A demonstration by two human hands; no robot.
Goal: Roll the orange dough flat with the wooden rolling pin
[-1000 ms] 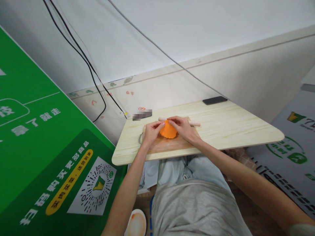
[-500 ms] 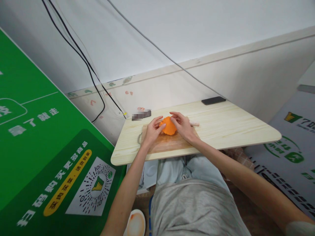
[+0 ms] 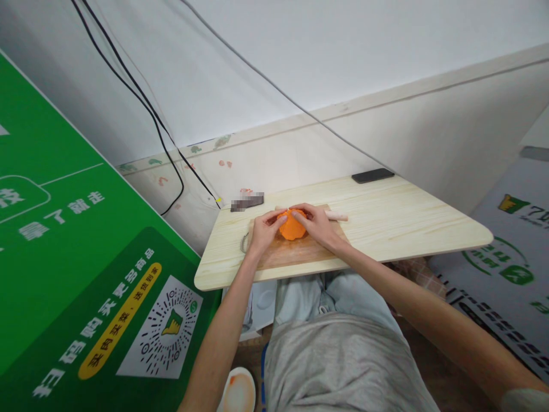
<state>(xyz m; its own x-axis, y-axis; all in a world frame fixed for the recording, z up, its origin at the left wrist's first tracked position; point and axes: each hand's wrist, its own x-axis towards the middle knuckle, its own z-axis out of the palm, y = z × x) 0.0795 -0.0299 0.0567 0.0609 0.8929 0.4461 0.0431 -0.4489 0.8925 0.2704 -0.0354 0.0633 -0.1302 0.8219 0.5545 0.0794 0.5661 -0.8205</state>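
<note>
L hand (image 3: pixel 265 233) & R hand (image 3: pixel 318 223), both bare, are held close tog. over a wooden board (image 3: pixel 295 257). Btwn them an orange piece (image 3: pixel 293 228) w/ a scalloped lower rim is held: it is gripped narrowly at its upper L & R sides, thumbs being laid on the near face, other fingers partly hidden behind. The piece is located above the board's middle; whether its lower rim is touched by the wood cannot be told. Behind the hands a pale rod (image 3: pixel 338 216) is laid crosswise, partly covered by R hand. At the board's L edge, near L hand, a metal ring (image 3: pixel 243 243) is seen. The board is borne by a light wood-grain table (image 3: pixel 407 212), along whose far edge a black phone (image 3: pixel 373 175) is placed at R & a dark object (image 3: pixel 249 202), pixelated & thus unidentified, at L. At far L a green panel (image 3: pixel 43 229) w/ white lettering is shown
</note>
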